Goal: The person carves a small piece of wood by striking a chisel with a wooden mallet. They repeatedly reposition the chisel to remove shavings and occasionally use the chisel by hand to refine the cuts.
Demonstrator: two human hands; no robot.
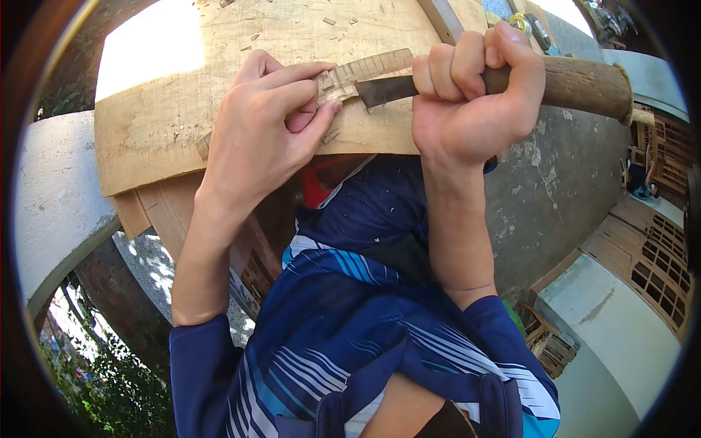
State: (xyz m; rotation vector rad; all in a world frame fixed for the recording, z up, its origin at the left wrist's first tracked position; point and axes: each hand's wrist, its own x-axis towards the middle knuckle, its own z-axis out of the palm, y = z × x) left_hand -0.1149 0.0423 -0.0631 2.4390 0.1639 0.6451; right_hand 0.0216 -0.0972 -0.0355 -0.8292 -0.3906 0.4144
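Observation:
A thin, slightly curved wooden piece [372,66] with a row of cross lines lies on the wooden board [153,139], near its front edge. My left hand [274,117] pinches the left end of this piece between thumb and fingers. My right hand [475,95] is wrapped round a tool with a thick, round wooden handle [584,86] that sticks out to the right. The tool's dark flat blade [387,90] points left, its end at the lower edge of the piece, close to my left fingertips. Small wood chips [329,21] are scattered about the board.
A wooden bar [440,18] lies at the board's top right, with a yellow and grey object [522,23] beyond it. Latticed wooden panels [661,270] stand at the right. A white curved wall [62,197] is at the left. My legs are below the board's front edge.

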